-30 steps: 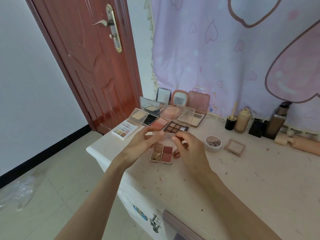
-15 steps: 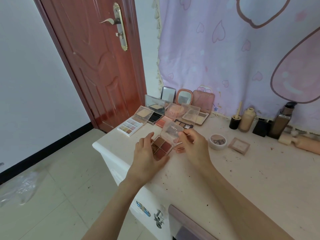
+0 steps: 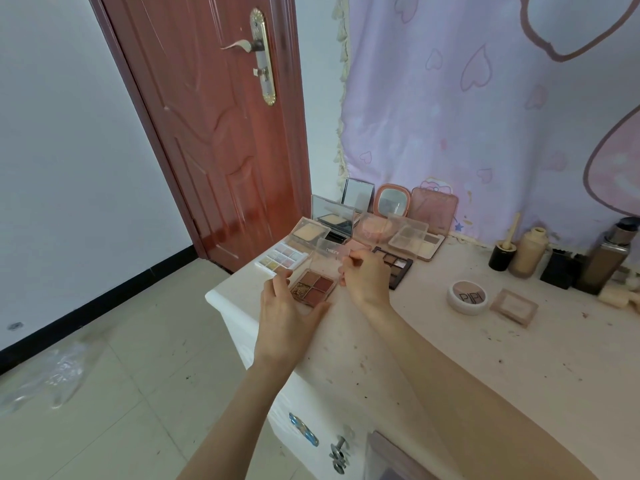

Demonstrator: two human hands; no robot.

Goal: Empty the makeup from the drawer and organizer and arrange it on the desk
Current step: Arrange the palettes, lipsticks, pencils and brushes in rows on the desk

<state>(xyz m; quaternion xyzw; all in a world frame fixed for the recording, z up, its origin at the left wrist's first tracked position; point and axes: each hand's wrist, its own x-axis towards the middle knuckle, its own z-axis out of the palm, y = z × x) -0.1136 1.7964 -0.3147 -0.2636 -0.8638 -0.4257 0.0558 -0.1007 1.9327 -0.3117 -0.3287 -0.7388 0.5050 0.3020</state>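
Item one: four-pan eyeshadow palette [image 3: 313,286], lying open on the tabletop [image 3: 450,358] near its left front corner. I am gripping its near edge with my left hand [image 3: 287,315], thumb on one side and fingers curled along the other. I am pinching its clear raised lid [image 3: 330,258] with my right hand [image 3: 363,280], fingertips closed on the lid's right edge.

Item two: pastel multi-pan palette [image 3: 281,259], lying open just behind and left of the four-pan palette.

Item three: dark brown-toned palette [image 3: 396,270], lying just right of my right hand.

Item four: cluster of open compacts and mirrored cases [image 3: 388,216], standing behind the four-pan palette against the purple heart-print curtain [image 3: 485,116].

Item five: round white jar [image 3: 467,297], sitting well to the right of the four-pan palette, with a square pink compact [image 3: 514,306] just beside it.

Item six: row of bottles [image 3: 561,258], standing farther right along the curtain.
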